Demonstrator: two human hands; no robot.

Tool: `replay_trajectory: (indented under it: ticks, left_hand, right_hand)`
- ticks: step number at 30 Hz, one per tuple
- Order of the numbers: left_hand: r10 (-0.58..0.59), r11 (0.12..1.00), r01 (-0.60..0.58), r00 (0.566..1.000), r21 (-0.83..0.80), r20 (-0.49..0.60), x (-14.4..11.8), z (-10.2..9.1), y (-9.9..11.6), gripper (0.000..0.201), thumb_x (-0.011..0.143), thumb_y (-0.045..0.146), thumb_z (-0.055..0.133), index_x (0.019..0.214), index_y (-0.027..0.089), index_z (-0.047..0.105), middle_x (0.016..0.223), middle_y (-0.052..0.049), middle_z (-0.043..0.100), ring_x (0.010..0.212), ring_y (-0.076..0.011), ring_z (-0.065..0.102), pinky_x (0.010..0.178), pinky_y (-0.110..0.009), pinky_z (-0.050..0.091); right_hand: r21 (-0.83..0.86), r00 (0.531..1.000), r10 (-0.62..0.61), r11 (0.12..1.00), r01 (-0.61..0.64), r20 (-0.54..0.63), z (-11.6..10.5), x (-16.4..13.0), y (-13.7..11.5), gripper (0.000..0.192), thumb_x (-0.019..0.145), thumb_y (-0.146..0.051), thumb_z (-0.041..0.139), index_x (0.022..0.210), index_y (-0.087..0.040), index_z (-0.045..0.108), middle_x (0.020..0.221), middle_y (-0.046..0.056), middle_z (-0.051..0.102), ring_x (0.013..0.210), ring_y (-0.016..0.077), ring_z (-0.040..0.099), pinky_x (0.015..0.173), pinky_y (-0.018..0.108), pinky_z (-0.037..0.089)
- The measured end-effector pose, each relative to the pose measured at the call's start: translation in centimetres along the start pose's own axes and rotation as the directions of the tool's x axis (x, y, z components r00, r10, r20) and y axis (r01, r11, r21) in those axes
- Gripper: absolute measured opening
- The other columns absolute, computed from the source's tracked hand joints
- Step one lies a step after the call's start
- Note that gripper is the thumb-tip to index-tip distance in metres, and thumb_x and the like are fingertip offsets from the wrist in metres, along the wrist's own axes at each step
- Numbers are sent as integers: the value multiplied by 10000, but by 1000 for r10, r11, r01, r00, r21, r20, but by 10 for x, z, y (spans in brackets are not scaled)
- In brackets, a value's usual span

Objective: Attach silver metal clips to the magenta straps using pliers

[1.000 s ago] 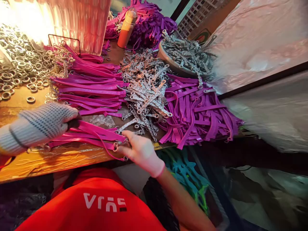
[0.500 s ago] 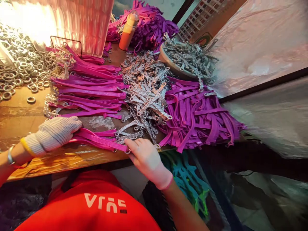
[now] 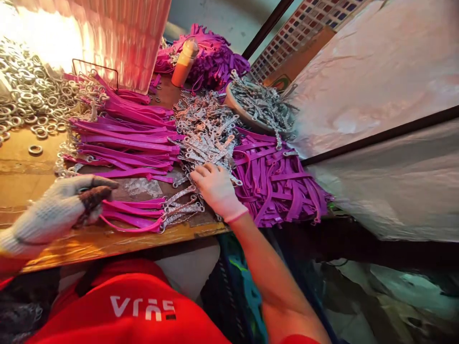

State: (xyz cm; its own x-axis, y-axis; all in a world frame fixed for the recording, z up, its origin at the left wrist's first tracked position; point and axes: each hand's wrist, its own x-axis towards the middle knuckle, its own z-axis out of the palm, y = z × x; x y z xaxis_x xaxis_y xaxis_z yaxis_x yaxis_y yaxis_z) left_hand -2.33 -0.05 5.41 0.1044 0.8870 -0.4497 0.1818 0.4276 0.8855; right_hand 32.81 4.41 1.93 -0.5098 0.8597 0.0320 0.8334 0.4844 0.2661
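My left hand (image 3: 71, 205), in a dotted white glove with dark-stained fingers, hovers at the left ends of a small bunch of magenta straps (image 3: 136, 220). Its index finger stretches out to the right, and nothing shows in its grip. At the right ends of that bunch lie silvery braided links (image 3: 181, 209) with eyelets. My right hand (image 3: 217, 188), in a thin white glove, is bent down onto the front of a pile of loose silvery links (image 3: 206, 129). The fingers are curled together and their tips are partly hidden, so whatever they pinch does not show.
A larger row of magenta straps (image 3: 125, 138) lies behind the bunch. Metal rings (image 3: 43, 95) are heaped at the left. A bowl of links (image 3: 247, 114), a bottle (image 3: 184, 62) and another strap heap (image 3: 279, 184) stand behind and right. The table edge (image 3: 118, 246) runs before me.
My left hand has come off the straps and moved left, its fingers loosened. My right hand has left the strap's right end and moved up to the pile of links. The view has shifted slightly.
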Motion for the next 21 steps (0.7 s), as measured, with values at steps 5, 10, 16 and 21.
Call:
replay_trajectory:
  ticks: [5,10,16,21]
  left_hand:
    - [-188,641,379,920,-667,342,16,45,-21,228,954,314,497,955,143,648,745,-43,593,454,-66,451,304,-116,192]
    - [-150,512,424,900,-747,408,30,62,-33,211,943,245,481,1005,109,631,923,-117,674,514,-101,574,296,-128,267]
    - [4,631,185,970,-753,242,30,66,-44,244,837,229,609,1031,96,673,781,-77,689,473,-91,548,348,-155,324]
    - [84,736,40,985,-676,150,33,69,-63,443,743,366,739,1102,115,672,663,-37,671,494,-134,590,418,-192,421]
  right_hand:
    - [-16,992,-120,993,120,26,20,14,31,196,949,-138,501,1045,-195,663,961,106,691,1013,273,524,857,404,318]
    - [450,970,30,889,85,-243,9,19,-22,197,1000,-235,468,1064,-196,650,986,79,712,982,227,610,985,427,393]
    - [892,984,143,451,34,-110,-28,21,-123,246,984,-262,510,1198,-224,625,1105,41,717,1020,164,661,937,283,492]
    - [951,970,166,224,-215,180,-29,39,-146,311,893,-254,570,1194,-259,646,931,-22,729,750,147,668,739,272,537]
